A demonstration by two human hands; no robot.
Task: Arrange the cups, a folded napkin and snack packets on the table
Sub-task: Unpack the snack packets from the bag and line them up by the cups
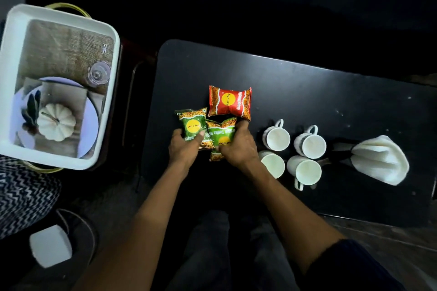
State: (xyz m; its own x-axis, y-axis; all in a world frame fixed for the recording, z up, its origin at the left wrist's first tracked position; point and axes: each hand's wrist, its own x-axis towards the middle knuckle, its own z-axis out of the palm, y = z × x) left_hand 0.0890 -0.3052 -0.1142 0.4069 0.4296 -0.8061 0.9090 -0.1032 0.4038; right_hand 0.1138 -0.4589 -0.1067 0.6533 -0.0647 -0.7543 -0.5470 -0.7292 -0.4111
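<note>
Two green snack packets (208, 133) are gripped at the table's (307, 92) near edge, one in the left hand (185, 146), one in the right hand (237, 146), fingers curled round each. A red packet (229, 104) lies just beyond. Four cups (293, 151) are grouped beside them, and the folded napkin (380, 158) is set farther right. Only the green packets appear left to place.

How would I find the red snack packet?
Look at the black table, left of the four white cups. Three packets sit together there. The red packet lies farthest from the person, untouched, while both hands hold the green ones.
</note>
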